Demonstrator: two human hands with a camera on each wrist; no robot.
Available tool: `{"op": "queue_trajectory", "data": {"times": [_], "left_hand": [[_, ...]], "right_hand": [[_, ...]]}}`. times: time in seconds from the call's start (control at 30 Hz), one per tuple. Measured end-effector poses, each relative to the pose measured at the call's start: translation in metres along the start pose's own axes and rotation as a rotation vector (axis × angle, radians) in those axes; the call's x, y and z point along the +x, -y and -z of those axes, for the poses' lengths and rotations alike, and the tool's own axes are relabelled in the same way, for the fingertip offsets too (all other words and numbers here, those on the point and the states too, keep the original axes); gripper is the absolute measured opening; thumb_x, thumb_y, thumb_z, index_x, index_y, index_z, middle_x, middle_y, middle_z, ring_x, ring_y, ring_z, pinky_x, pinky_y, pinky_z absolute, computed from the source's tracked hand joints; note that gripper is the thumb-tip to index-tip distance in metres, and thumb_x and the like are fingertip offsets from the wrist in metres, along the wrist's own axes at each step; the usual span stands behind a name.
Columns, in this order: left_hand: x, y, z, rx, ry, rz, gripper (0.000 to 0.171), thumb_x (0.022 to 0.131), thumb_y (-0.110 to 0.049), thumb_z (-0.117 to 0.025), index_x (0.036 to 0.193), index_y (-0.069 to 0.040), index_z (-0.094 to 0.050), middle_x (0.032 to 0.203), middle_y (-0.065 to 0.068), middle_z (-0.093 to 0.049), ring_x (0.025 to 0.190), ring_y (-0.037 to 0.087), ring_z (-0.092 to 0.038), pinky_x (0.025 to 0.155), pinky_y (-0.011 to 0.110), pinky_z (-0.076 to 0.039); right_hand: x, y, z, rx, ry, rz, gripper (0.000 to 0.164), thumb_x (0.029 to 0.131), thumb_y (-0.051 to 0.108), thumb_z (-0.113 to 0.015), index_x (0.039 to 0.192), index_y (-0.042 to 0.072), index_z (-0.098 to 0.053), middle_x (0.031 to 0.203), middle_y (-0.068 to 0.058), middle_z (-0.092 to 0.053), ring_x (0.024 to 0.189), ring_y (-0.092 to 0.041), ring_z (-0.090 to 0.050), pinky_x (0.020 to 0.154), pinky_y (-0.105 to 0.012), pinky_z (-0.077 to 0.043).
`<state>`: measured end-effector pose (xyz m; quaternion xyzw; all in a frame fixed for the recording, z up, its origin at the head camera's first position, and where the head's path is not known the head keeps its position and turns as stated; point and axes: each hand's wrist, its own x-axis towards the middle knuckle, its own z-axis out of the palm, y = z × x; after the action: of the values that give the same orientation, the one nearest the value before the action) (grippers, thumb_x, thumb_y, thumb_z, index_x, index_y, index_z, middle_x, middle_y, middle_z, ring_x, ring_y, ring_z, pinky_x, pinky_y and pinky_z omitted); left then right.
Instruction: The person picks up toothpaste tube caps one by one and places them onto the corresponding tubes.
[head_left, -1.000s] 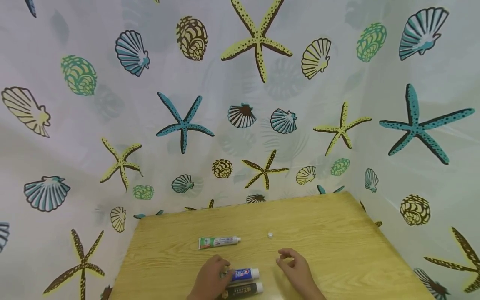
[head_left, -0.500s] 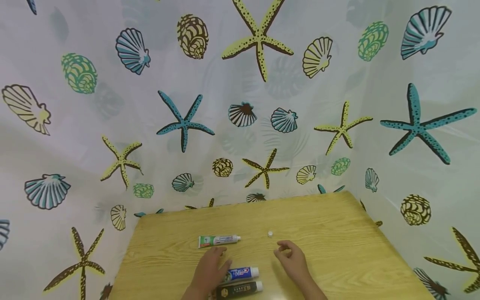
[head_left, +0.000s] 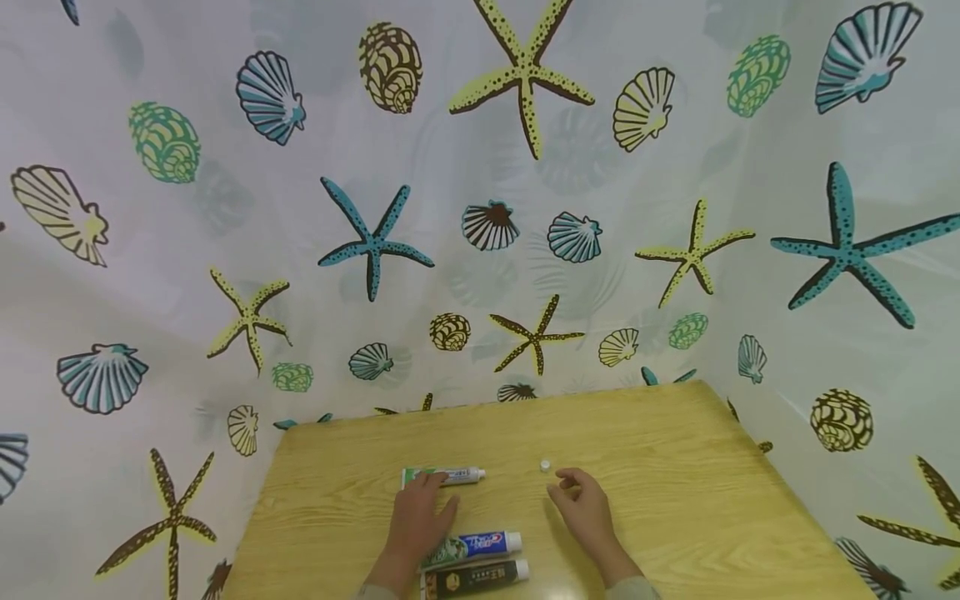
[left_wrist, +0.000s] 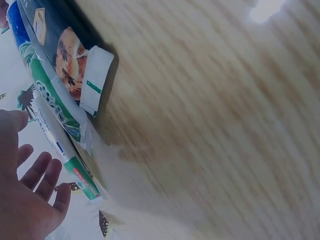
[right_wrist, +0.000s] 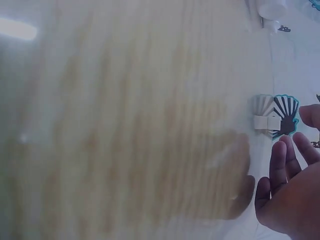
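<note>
My left hand (head_left: 417, 510) is over the left part of a white and green toothpaste tube (head_left: 467, 476) at the back. In the left wrist view its fingers are spread and hold nothing, close to that tube (left_wrist: 55, 135); contact is unclear. Nearer to me lie a blue and green toothpaste tube (head_left: 486, 544) and a black toothpaste tube (head_left: 480, 578), side by side with white caps pointing right. My right hand (head_left: 588, 510), fingers loosely bent and holding nothing, hovers just right of a small loose white cap (head_left: 545, 466), which also shows upright in the right wrist view (right_wrist: 273, 123).
Everything lies on a wood-grain table (head_left: 675, 483). A white curtain (head_left: 420, 183) printed with starfish and shells surrounds its back and sides. Light glares off the tabletop near its front.
My left hand has left the blue and green tube and moved away from me, up to the white and green tube. My right hand has moved slightly forward, towards the small cap.
</note>
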<state>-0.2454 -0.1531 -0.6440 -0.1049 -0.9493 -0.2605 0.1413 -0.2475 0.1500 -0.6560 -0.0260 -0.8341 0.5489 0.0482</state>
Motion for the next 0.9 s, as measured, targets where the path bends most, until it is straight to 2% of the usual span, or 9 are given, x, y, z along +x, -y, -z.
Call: {"op": "queue_trajectory", "data": {"times": [0.13, 0.23, 0.4, 0.6, 0.73, 0.8, 0.9], "left_hand": [[0.005, 0.001, -0.003, 0.009, -0.001, 0.010, 0.039, 0.095, -0.028, -0.081, 0.126, -0.007, -0.073, 0.108, 0.008, -0.068, 0.097, 0.026, -0.067, 0.085, 0.051, -0.056], [0.010, 0.002, -0.004, 0.002, -0.001, 0.012, 0.040, 0.095, -0.028, -0.081, 0.127, -0.006, -0.073, 0.108, 0.008, -0.066, 0.096, 0.024, -0.064, 0.085, 0.049, -0.055], [0.018, 0.003, -0.005, -0.006, 0.010, 0.004, 0.043, 0.096, -0.028, -0.081, 0.131, -0.004, -0.071, 0.112, 0.011, -0.066, 0.100, 0.027, -0.064, 0.085, 0.050, -0.054], [0.021, 0.007, -0.008, -0.019, 0.048, 0.001, 0.050, 0.097, -0.027, -0.079, 0.139, -0.002, -0.067, 0.124, 0.017, -0.067, 0.110, 0.033, -0.066, 0.094, 0.054, -0.056], [0.022, 0.009, -0.009, -0.032, 0.073, -0.008, 0.049, 0.098, -0.024, -0.078, 0.141, -0.002, -0.066, 0.130, 0.020, -0.066, 0.117, 0.037, -0.066, 0.098, 0.057, -0.056], [0.023, 0.009, -0.010, -0.037, 0.075, -0.015, 0.048, 0.099, -0.023, -0.077, 0.141, -0.003, -0.066, 0.131, 0.020, -0.067, 0.119, 0.038, -0.066, 0.099, 0.058, -0.055], [0.026, 0.010, -0.012, -0.035, 0.096, -0.007, 0.047, 0.100, -0.024, -0.075, 0.142, -0.004, -0.066, 0.133, 0.019, -0.067, 0.121, 0.038, -0.065, 0.100, 0.058, -0.055]], "right_hand": [[0.006, -0.001, -0.001, -0.050, -0.028, -0.002, 0.038, 0.097, 0.021, -0.078, 0.129, 0.002, -0.068, 0.111, -0.010, -0.067, 0.090, -0.015, -0.063, 0.068, -0.022, -0.053], [0.013, -0.001, -0.002, -0.100, -0.059, 0.014, 0.038, 0.096, 0.021, -0.079, 0.127, 0.002, -0.070, 0.109, -0.009, -0.068, 0.090, -0.016, -0.063, 0.069, -0.024, -0.053], [0.024, -0.002, -0.005, -0.171, -0.090, 0.033, 0.037, 0.093, 0.023, -0.081, 0.124, 0.005, -0.073, 0.106, -0.008, -0.070, 0.087, -0.016, -0.063, 0.071, -0.029, -0.052], [0.029, -0.004, -0.011, -0.211, -0.071, 0.053, 0.036, 0.094, 0.021, -0.082, 0.125, 0.005, -0.073, 0.105, -0.007, -0.072, 0.087, -0.015, -0.065, 0.075, -0.035, -0.051], [0.030, -0.004, -0.015, -0.247, -0.091, 0.073, 0.037, 0.093, 0.022, -0.083, 0.124, 0.004, -0.074, 0.103, -0.006, -0.073, 0.085, -0.016, -0.066, 0.083, -0.046, -0.051], [0.032, -0.003, -0.015, -0.271, -0.090, 0.087, 0.039, 0.093, 0.023, -0.082, 0.125, 0.004, -0.073, 0.104, -0.007, -0.074, 0.089, -0.020, -0.068, 0.091, -0.056, -0.050], [0.037, -0.003, -0.017, -0.303, -0.082, 0.079, 0.041, 0.093, 0.026, -0.082, 0.127, 0.005, -0.072, 0.105, -0.007, -0.075, 0.096, -0.026, -0.069, 0.097, -0.063, -0.045]]}}
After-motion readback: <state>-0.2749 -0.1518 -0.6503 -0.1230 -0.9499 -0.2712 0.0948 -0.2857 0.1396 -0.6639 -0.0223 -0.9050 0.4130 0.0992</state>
